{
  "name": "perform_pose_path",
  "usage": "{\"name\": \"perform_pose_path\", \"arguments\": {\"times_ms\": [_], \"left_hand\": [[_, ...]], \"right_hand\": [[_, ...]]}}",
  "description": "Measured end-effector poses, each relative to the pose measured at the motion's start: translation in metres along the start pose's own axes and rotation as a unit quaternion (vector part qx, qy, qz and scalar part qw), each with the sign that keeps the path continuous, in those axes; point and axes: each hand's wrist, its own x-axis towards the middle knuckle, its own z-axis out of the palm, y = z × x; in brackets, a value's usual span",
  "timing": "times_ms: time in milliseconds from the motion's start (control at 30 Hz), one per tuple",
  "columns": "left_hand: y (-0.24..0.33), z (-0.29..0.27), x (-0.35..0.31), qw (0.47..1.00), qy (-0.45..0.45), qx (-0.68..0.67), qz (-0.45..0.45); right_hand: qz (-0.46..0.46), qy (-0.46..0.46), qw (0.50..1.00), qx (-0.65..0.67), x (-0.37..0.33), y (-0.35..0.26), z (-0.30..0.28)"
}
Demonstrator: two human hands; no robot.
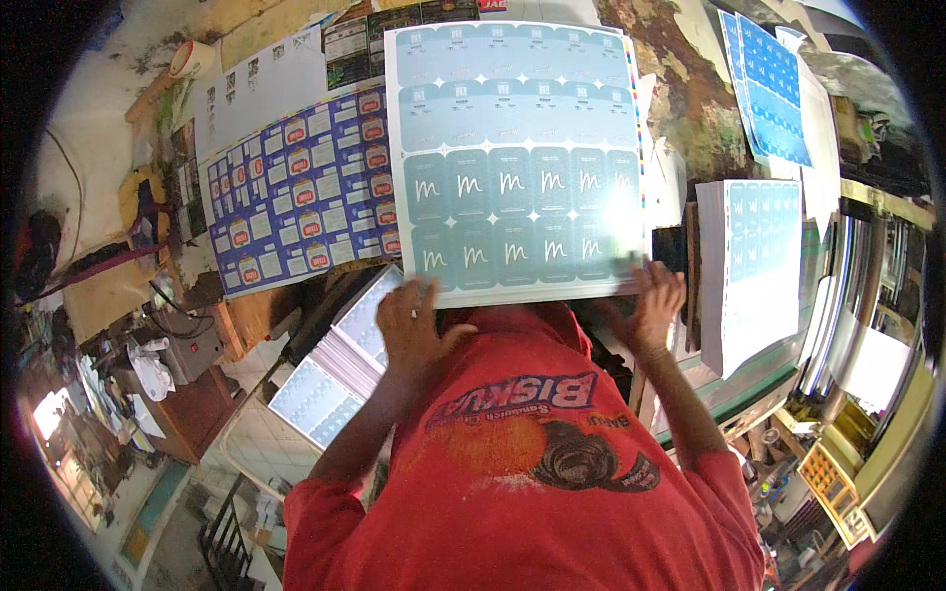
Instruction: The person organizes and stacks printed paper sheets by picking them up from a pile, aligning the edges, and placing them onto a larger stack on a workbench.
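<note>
Both hands sit at near corners of the printed teal sheet.

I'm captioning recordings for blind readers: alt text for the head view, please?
A left hand and right hand are at the near corners of a large teal printed sheet. A blue label sheet lies to its left, a paper stack to its right. A red shirt fills the foreground.

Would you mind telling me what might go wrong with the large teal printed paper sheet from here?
The left hand is at the near left corner of the large teal printed paper sheet; uneven pressure might crease it. The right hand is by the near right corner; a slip might skew the sheet. The purple-blue printed label sheet lies along its left edge and might get snagged.
</note>
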Motion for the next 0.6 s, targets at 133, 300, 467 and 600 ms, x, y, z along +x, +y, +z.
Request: {"name": "perform_pose_path", "arguments": {"times_ms": [133, 300, 467, 600], "left_hand": [[-0.063, -0.005, 0.007, 0.991, 0.037, 0.019, 0.125], [-0.051, -0.074, 0.05, 0.979, 0.058, -0.148, 0.13], [-0.005, -0.218, 0.129, 0.924, 0.184, -0.325, 0.082], [0.018, -0.28, 0.203, 0.844, 0.34, -0.408, -0.079]], "right_hand": [[-0.066, 0.054, 0.996, -0.028, -0.004, 0.059, 0.014], [-0.075, 0.0, 0.977, 0.201, 0.049, 0.044, -0.071], [-0.003, 0.123, 0.917, 0.379, 0.119, 0.039, -0.216], [-0.017, 0.187, 0.879, 0.439, 0.213, 0.027, -0.274]]}}
